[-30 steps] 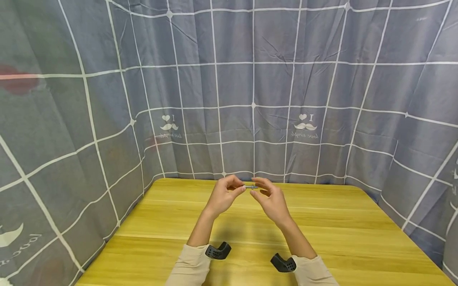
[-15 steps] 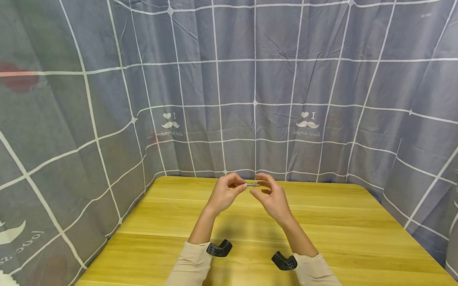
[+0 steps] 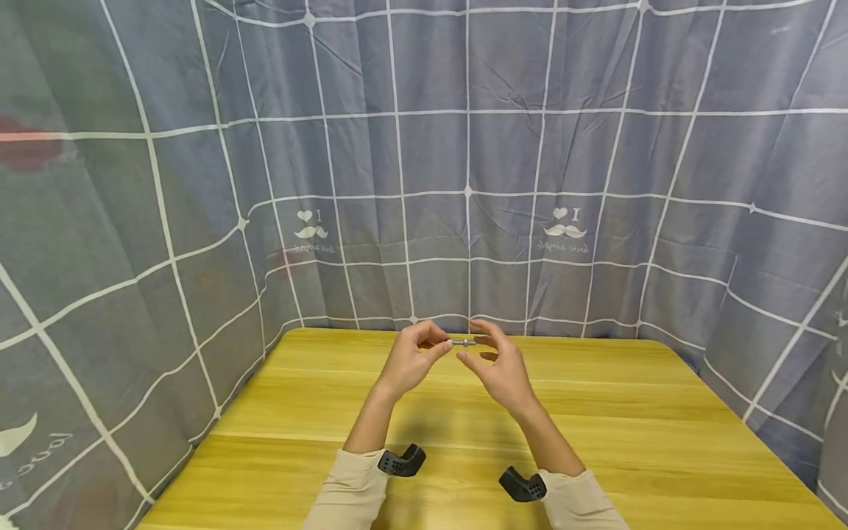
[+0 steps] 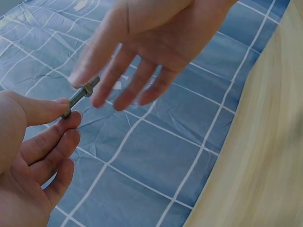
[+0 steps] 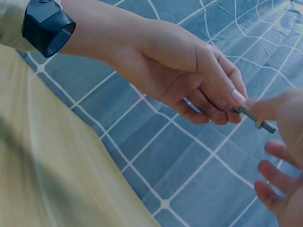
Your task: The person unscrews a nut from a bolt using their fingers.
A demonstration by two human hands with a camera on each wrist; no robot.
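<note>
My left hand (image 3: 408, 362) pinches a metal bolt (image 4: 77, 98) by its head, between thumb and index fingertip. The bolt points toward the right hand, its threaded shaft showing in both wrist views. On that shaft, short of the free end, sits a hex nut (image 4: 88, 90). My right hand (image 3: 505, 372) is held around the free end with thumb and fingers spread apart; in the left wrist view its fingers are nearly straight and grip nothing. Both hands are raised above the far part of the table.
A yellow wood-grain table (image 3: 318, 412) lies under the hands. Behind and beside it hangs a grey curtain (image 3: 430, 154) with white grid lines. Each wrist wears a black camera mount (image 3: 402, 461) over a beige sleeve (image 3: 350, 489).
The hands keep nearly the same pose, the left still pinching the bolt. The right fingers have spread slightly wider around its end. The head view shifts a little.
</note>
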